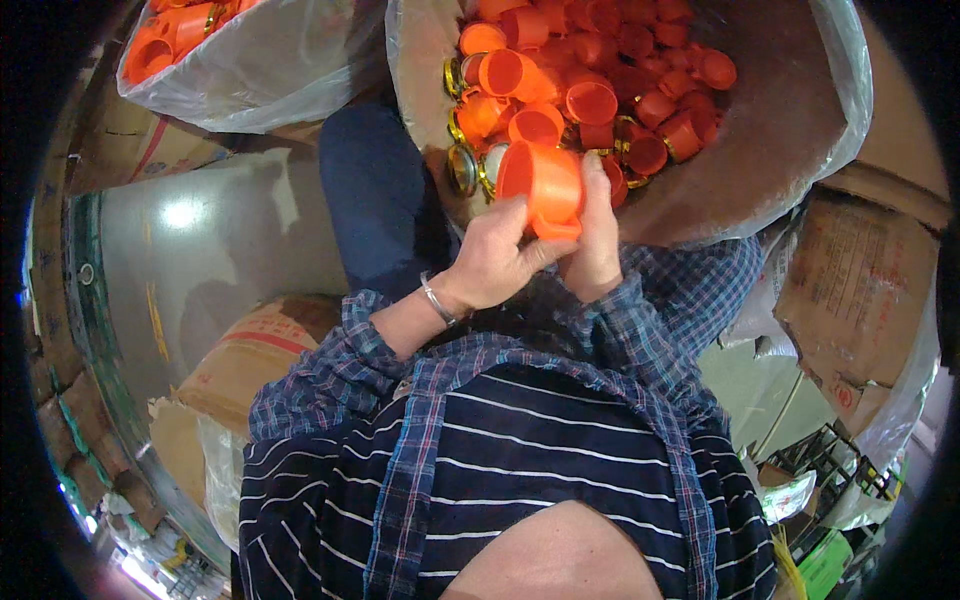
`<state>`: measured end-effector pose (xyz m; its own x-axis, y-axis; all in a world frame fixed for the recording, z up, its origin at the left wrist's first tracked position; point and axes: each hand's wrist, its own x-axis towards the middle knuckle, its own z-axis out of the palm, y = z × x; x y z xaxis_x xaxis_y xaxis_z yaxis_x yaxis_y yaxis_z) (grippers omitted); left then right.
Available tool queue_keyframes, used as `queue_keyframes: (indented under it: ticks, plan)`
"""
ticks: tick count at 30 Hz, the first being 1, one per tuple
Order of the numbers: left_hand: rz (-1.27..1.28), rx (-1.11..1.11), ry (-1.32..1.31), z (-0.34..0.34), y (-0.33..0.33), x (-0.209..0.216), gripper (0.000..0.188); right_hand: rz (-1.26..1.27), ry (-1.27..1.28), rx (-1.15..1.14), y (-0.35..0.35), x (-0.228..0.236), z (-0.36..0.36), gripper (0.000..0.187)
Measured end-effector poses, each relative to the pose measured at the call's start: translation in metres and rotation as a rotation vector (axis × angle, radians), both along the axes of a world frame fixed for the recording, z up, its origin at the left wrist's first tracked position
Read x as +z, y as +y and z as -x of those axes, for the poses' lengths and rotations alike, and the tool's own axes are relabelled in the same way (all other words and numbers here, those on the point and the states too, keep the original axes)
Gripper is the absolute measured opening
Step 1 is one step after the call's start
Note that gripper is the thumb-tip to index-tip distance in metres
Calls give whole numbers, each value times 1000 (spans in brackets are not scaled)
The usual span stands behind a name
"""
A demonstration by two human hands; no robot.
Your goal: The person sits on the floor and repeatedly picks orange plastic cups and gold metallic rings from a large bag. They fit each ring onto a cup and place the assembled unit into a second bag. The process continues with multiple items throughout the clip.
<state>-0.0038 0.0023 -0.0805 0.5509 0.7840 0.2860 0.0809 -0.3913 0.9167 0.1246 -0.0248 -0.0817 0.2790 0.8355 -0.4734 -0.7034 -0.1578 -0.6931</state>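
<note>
Between my two hands I hold an orange plastic cup, its open mouth tilted up and to the left. My left hand grips it from the left and below, a metal bangle on that wrist. My right hand presses along the cup's right side, fingers pointing up. Just beyond lies a heap of similar orange cups in a large plastic-lined carton. Round gold-rimmed lids show among the cups on the heap's near left side.
A second lined container with more orange cups stands at the upper left. Brown cartons flank me, one at the left and one at the right. A black wire crate sits at the lower right.
</note>
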Motion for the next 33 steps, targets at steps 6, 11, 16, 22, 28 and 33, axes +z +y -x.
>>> queue_keyframes:
  ticks: [6, 11, 16, 22, 28, 33]
  plan:
    - [1254, 128, -634, -12, 26, -2, 41, -327, -1530, 12, -5, -13, 1, 39]
    - [462, 164, -162, -19, 2, 6, 32, -59, -352, -54, 4, -22, -3, 45]
    - [1210, 112, -792, -30, 21, 4, 38, -228, -1440, -55, 0, -16, -4, 40]
    - [662, 215, -317, -26, 19, 1, 35, -237, -842, -36, 7, -27, -5, 42]
    - [1194, 171, -689, -33, 18, -5, 37, -125, -1393, -29, -1, -31, -11, 43]
    - [1186, 245, -701, -31, 27, -12, 39, -199, -1086, 22, 3, -21, -9, 43]
